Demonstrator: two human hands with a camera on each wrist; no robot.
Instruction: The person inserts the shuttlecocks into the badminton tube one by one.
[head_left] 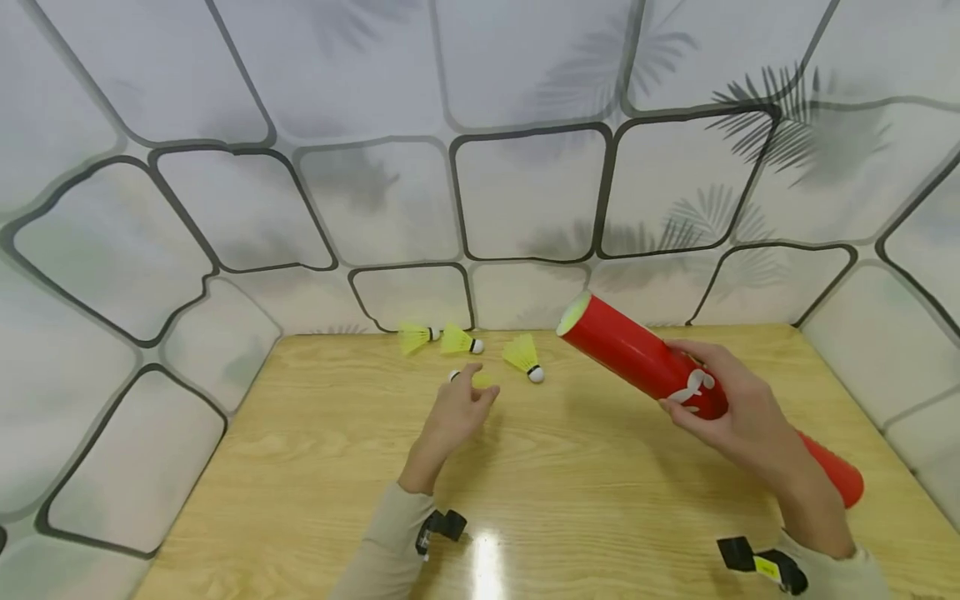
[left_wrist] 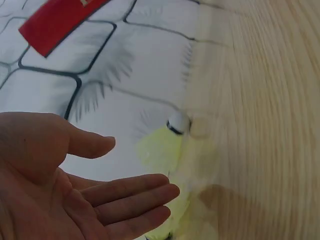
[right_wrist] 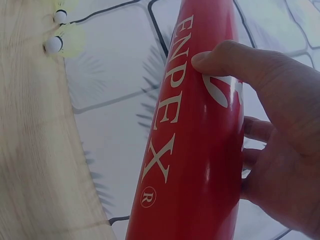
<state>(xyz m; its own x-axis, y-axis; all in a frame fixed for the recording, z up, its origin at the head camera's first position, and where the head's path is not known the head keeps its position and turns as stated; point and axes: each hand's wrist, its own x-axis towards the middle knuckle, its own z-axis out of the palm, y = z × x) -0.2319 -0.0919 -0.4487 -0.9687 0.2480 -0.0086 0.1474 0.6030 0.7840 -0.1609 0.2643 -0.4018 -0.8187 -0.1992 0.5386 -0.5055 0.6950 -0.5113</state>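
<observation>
My right hand grips a red shuttlecock tube above the table, tilted with its pale-lined end up to the left. White "ENPEX" lettering shows on the tube in the right wrist view. My left hand is over the table, its fingers extended and thumb apart in the left wrist view, holding nothing. Just beyond it lies a yellow shuttlecock, partly hidden by the fingers. Farther back are another shuttlecock to the right and two more, a middle shuttlecock and a left shuttlecock.
A second red cylinder lies on the wooden table at the right, partly hidden behind my right wrist. A patterned fabric wall rises behind the table and along both sides.
</observation>
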